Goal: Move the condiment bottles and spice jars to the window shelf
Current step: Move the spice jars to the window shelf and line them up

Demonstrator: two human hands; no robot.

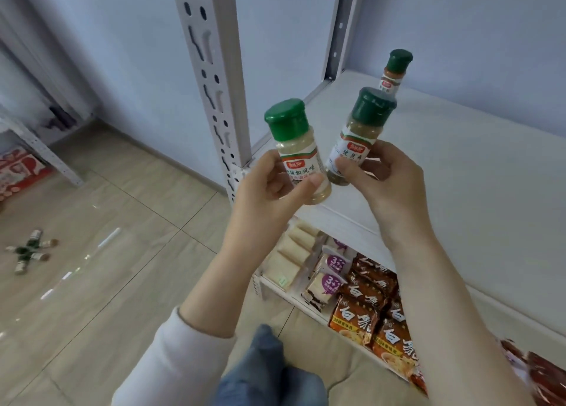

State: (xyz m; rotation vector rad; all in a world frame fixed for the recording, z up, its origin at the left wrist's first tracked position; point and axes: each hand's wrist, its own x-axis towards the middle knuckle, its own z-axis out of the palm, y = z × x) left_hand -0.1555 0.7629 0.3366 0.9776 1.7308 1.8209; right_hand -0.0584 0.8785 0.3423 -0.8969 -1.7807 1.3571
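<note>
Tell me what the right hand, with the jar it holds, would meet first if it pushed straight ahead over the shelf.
Probably the spice jar already standing on the shelf. It shows just beyond the held jar in the right hand, near the back corner of the white shelf board. Depth is unclear, so the hand might pass beside it.

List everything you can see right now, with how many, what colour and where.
Held spice jars: two, green caps, pale and darker powder, one in each hand.
Standing jar: one, green cap, upright at the back of the white shelf.
Floor jars: a small cluster, green caps, lying on the tan floor at left; count unclear.
Noodle packets: several, orange-red, lower shelf.
Wrapped snacks: several, pale and purple-labelled, lower shelf beside the noodles.
Shelf post: one, white, perforated.
Red box: one, far left on the floor.
Hands: left hand, right hand, each gripping a jar.
</note>
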